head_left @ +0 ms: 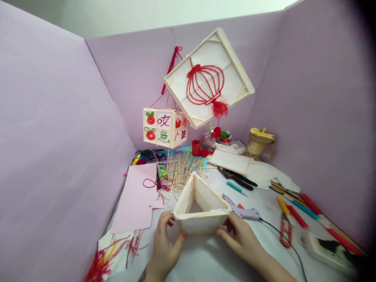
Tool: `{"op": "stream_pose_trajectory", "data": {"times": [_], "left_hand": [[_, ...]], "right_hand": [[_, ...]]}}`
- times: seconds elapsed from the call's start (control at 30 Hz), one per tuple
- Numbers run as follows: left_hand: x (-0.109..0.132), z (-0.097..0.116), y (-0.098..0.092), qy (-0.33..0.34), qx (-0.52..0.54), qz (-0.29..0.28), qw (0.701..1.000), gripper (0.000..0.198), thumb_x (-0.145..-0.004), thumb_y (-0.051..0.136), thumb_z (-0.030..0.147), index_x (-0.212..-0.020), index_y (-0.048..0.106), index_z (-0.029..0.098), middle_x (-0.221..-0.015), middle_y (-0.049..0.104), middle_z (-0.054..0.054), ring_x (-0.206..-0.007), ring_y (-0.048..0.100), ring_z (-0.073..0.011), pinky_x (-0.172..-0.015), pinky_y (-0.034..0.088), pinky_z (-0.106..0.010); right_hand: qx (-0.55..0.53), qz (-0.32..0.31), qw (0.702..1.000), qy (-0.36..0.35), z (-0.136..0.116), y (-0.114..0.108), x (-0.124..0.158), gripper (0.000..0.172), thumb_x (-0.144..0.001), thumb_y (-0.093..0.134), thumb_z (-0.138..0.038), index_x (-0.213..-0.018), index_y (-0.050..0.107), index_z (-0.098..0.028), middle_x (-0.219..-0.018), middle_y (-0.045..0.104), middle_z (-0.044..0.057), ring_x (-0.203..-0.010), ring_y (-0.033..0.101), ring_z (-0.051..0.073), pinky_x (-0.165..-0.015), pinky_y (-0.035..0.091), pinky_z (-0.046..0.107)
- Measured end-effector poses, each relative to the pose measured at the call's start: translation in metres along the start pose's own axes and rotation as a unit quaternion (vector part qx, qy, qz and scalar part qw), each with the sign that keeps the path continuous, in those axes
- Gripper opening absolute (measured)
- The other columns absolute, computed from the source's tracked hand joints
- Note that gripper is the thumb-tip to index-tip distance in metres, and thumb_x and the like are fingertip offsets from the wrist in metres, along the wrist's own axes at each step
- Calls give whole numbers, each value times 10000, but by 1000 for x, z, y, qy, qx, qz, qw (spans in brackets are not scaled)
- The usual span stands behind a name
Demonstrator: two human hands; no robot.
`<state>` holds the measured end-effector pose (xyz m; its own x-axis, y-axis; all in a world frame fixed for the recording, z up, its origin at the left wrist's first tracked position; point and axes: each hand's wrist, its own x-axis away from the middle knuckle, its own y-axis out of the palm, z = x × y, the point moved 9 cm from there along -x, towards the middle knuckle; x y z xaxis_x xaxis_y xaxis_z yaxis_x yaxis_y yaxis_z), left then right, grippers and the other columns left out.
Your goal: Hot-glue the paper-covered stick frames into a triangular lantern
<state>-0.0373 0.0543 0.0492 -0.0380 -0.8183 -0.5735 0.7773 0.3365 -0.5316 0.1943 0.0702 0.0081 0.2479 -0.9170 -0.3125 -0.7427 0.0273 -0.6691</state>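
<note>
A triangular frame (202, 224) of pale wooden sticks with white panels stands at the front middle of the table, its top side uncovered. My left hand (167, 243) grips its left front corner, thumb on the front panel and fingers around the side. At the right front corner, my right hand (241, 235) holds it the same way, some fingertips hidden behind the corner. Just beyond my right hand lies a pale purple glue gun (245, 212) with a black cord.
Pink paper (135, 199) and red yarn scraps (101, 262) lie left. Behind are bundled sticks (178, 172), pliers (239, 179) and a teal pen (235, 187). Scissors (285, 231), markers (298, 216) and a power strip (326, 250) lie right. A square lantern (158, 127) and a lantern-picture panel (232, 78) hang above.
</note>
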Motion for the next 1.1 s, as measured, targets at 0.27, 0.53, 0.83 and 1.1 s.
{"op": "stream_pose_trajectory", "data": {"times": [0.27, 0.53, 0.83, 1.1], "left_hand": [[-7, 8, -3, 19, -21, -25, 999, 153, -809, 612, 199, -944, 539, 200, -795, 600, -33, -721, 600, -168, -630, 528, -261], [-2, -12, 9, -61, -24, -82, 995, 103, -794, 630, 253, -861, 579, 192, -715, 605, -7, -626, 582, -151, -583, 516, -263], [-7, 15, -10, 100, 59, 27, 993, 72, -863, 594, 262, -911, 634, 226, -805, 723, -61, -761, 689, -197, -679, 571, -335], [-2, 12, -12, 64, 80, 29, 994, 149, -820, 650, 328, -914, 650, 212, -863, 726, -63, -814, 699, -203, -708, 584, -327]], "right_hand": [[22, 14, 1000, -11, 1, 6, 1, 123, -871, 533, -300, -810, 539, -193, -660, 580, 12, -558, 529, 152, -516, 427, 250], [10, 13, 1000, -27, -2, 9, 2, 130, -880, 512, -271, -793, 569, -192, -642, 608, 15, -548, 560, 159, -511, 449, 254], [-25, 110, 989, -97, -18, -17, 7, 211, -870, 509, -184, -1036, 638, -208, -774, 655, 56, -675, 633, 203, -587, 510, 304], [-44, 112, 990, -78, -23, -22, 7, 156, -854, 530, -250, -954, 640, -202, -718, 656, 40, -605, 611, 177, -555, 495, 288]]}}
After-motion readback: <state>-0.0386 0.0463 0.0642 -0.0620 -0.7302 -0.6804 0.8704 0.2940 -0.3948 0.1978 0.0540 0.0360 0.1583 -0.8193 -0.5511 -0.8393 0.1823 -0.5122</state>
